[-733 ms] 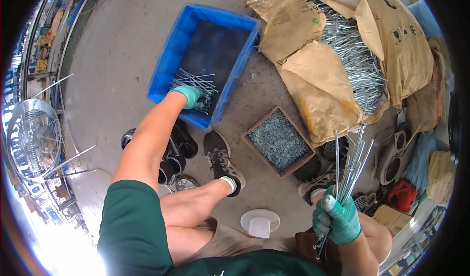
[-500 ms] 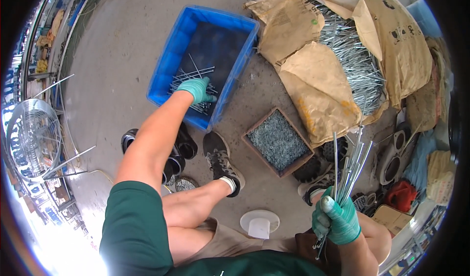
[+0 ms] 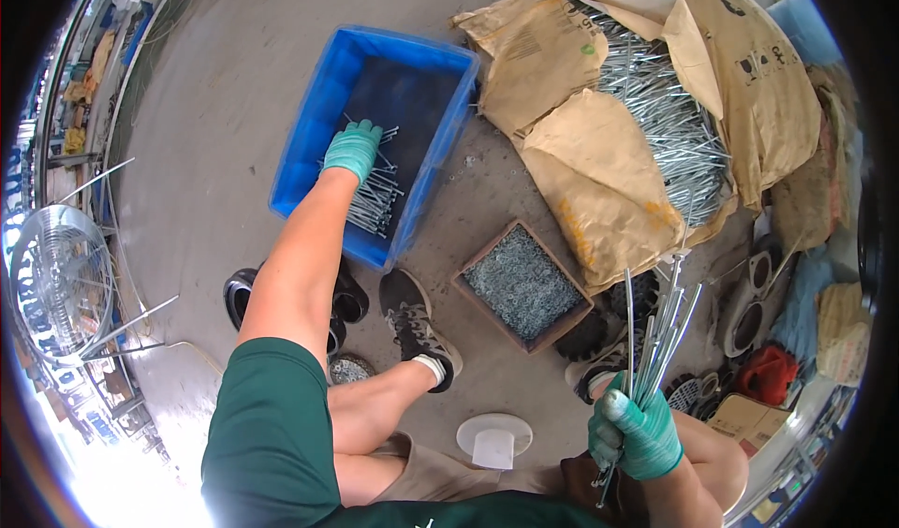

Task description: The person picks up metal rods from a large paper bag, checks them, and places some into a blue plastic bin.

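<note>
My left hand (image 3: 353, 152), in a green glove, reaches into the blue plastic bin (image 3: 281, 174) and lies over the upper end of a pile of long, thin metal bolts (image 3: 375, 200). Its fingers look stretched out on the pile; their tips are partly hidden. Closed at the lower right, my gloved right hand (image 3: 637, 434) grips a bundle of long bolts (image 3: 658, 341). Their shafts point up and away, fanning out a little, and some heads stick out below the fist.
A torn brown paper sack (image 3: 599, 163) full of long bolts lies at the right. Between my feet and the sack stands a square box (image 3: 521, 285) of small metal parts. Other items are a fan (image 3: 64, 271), black rings (image 3: 348, 299), a white round-based object (image 3: 494, 439) and a red bag (image 3: 766, 374).
My left hand has shifted up and slightly left in the bin. Bolts there lie more lined up than before. The right hand still holds its bundle; the whole view has shifted slightly.
</note>
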A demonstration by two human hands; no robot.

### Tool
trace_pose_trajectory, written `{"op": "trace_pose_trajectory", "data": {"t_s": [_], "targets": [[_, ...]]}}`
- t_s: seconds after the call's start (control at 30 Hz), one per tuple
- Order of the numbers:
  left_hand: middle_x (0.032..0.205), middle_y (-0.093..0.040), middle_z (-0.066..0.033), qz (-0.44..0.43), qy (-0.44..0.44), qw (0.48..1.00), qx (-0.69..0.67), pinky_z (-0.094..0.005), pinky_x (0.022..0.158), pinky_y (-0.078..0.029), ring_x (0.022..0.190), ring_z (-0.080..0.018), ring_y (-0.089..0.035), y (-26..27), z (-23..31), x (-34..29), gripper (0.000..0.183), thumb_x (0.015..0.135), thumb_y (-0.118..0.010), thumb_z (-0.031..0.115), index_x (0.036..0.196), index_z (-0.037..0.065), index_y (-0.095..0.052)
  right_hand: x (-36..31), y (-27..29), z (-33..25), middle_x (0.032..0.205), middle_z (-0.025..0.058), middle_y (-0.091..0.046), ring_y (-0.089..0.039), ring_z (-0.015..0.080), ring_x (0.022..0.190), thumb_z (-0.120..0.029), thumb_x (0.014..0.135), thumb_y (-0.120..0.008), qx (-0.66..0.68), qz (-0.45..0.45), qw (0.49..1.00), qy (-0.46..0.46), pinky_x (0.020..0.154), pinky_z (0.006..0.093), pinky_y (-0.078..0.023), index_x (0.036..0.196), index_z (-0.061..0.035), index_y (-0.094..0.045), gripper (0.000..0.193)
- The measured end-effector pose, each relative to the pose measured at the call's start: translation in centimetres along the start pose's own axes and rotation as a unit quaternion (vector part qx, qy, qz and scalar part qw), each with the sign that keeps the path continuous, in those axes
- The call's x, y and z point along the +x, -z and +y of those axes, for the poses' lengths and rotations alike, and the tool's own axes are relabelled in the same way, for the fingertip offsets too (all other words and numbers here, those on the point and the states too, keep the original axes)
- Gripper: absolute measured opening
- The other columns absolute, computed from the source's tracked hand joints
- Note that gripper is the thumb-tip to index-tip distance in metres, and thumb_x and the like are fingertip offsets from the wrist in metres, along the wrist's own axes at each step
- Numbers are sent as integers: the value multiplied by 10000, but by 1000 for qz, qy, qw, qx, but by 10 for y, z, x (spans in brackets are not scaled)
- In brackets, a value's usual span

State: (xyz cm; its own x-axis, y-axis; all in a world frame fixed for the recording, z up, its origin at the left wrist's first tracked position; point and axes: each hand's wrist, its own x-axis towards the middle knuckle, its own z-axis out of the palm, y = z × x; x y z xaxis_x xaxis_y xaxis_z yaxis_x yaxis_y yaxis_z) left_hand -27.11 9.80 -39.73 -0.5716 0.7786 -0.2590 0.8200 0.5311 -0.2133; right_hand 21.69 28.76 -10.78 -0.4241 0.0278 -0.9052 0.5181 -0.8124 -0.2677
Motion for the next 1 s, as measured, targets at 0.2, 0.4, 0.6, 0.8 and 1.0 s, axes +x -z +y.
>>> {"op": "trace_pose_trajectory", "data": {"t_s": [0.2, 0.4, 0.6, 0.8, 1.0], "targets": [[1176, -595, -152, -76, -14, 996, -39, -453, 922, -494, 1107, -347, -576, 8, 5, 9, 351, 824, -671, 134, 1161, 81, -591, 2, 0, 1, 555, 39, -422, -411, 154, 399, -320, 907, -694, 2, 7, 1000, -10, 385, 298, -365, 1051, -50, -515, 355], [1197, -588, -191, -106, 19, 990, -96, -469, 955, -474, 1121, -389, -564, -4, -1, 11, 322, 874, -614, 155, 1185, 76, -604, 5, -4, -1, 560, 40, -426, -414, 157, 402, -309, 900, -702, -1, 12, 1000, -25, 384, 299, -373, 1044, -61, -511, 344], [1305, -550, -184, -144, -104, 981, -74, -454, 1002, -460, 1174, -379, -551, 1, 8, -11, 376, 865, -575, 120, 1239, 119, -612, 2, -5, 0, 561, 35, -422, -400, 150, 404, -309, 895, -707, 8, 18, 1000, -15, 382, 289, -365, 1046, -66, -508, 349], [1319, -530, -185, -222, -114, 963, -98, -458, 1028, -430, 1206, -378, -515, 25, 8, -39, 374, 870, -618, 211, 1224, 92, -622, -2, -7, -2, 560, 33, -420, -398, 148, 405, -310, 899, -702, 0, 15, 1000, -8, 382, 287, -359, 1038, -64, -509, 342], [1293, -523, -204, -192, -75, 975, -83, -468, 1012, -440, 1213, -383, -499, 49, 49, -47, 577, 778, -722, 364, 1253, 66, -589, -3, 3, 7, 555, 38, -420, -402, 153, 401, -283, 921, -678, 17, -7, 1000, -4, 381, 291, -360, 1038, -61, -514, 300]]}}
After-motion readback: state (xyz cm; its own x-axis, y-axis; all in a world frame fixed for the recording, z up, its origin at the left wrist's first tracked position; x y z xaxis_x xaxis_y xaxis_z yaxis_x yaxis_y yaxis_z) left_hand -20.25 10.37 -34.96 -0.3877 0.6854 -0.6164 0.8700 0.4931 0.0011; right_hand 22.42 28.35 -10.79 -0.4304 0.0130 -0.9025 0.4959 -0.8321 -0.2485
